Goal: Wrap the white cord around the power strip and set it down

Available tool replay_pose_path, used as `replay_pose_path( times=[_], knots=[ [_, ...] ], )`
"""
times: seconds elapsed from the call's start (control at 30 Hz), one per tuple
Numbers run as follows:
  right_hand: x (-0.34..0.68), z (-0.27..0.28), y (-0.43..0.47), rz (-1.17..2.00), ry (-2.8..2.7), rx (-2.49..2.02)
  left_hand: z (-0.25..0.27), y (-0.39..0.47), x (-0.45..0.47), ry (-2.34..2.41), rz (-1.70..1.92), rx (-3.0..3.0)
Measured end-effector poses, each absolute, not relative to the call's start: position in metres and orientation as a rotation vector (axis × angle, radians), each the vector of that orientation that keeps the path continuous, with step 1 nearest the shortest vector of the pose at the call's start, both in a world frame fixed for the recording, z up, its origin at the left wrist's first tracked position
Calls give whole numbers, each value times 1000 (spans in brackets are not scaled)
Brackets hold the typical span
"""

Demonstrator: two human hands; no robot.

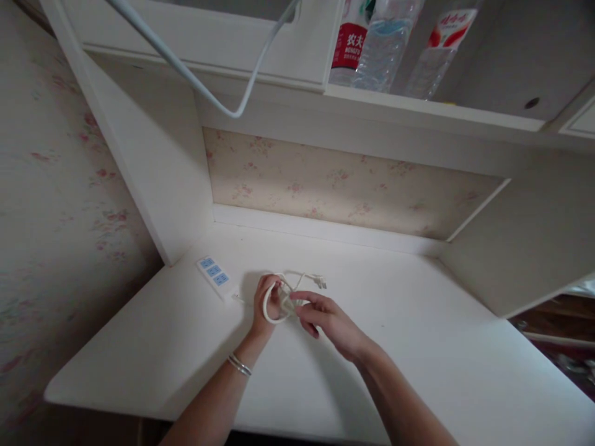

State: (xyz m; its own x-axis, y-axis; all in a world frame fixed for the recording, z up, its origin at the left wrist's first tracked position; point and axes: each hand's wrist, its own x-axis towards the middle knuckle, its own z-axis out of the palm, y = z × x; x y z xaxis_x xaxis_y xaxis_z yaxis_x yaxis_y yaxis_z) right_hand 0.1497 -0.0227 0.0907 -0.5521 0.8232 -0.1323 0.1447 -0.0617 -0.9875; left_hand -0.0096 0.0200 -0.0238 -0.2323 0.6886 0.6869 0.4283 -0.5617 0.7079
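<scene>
A white power strip [215, 279] with blue socket faces lies on the desk, left of my hands. Its white power cord [275, 321] is gathered into loops in front of me. My left hand [264, 306], with silver bangles on the wrist, is closed around the looped cord. From the right, my right hand [332, 317] meets the loops, thumb and forefinger bent around part of the cord; blur hides the exact grip. Just beyond the fingers, the cord's plug [320, 282] rests on the desk at the end of a loose length.
The white desk [418, 347] has side panels at left and right. Overhead, a shelf [432, 111] holds several plastic bottles [383, 46]. A pale bent cable or rod [237, 113] hangs down in front of the upper cabinet.
</scene>
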Motion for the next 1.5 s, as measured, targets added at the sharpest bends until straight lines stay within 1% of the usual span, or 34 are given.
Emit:
replay_pose_path(
  times=[0.07, 0.17, 0.37, 0.5, 0.6, 0.73, 0.83, 1.0, 1.1, 1.27, 1.4, 1.5],
  knots=[
    [164, 99, -26, 1750, -1729, -1081, -24, 20, -8, 1345, 1852, 1821],
    [185, 109, -27, 1747, -1829, -1047, -24, 19, -6, 1358, 1823, 1834],
    [211, 114, -15, 1697, -1521, -759, -26, 22, -7, 1436, 1837, 1797],
    [226, 112, -5, 1654, -1381, -841, -29, 24, -7, 1427, 1822, 1807],
    [238, 108, -1, 1473, -1452, -1073, -30, 23, -6, 1397, 1785, 1834],
    [253, 100, 0, 1191, -1749, -1383, -29, 18, -4, 1339, 1695, 1908],
    [267, 89, 2, 901, -1917, -1533, -27, 15, -3, 1314, 1622, 1970],
    [272, 66, 0, 459, -2264, -1650, -24, 12, -2, 1297, 1545, 2094],
    [240, 54, -16, 265, -2248, -1627, -25, 11, 0, 1311, 1501, 2167],
    [156, 38, -39, 199, -2174, -1504, -25, 6, 0, 1364, 1440, 2207],
    [121, 26, -31, 206, -2159, -1656, -23, 2, -1, 1374, 1403, 2210],
    [118, 20, -19, 109, -2133, -1777, -23, 3, -2, 1370, 1413, 2200]
  ],
)
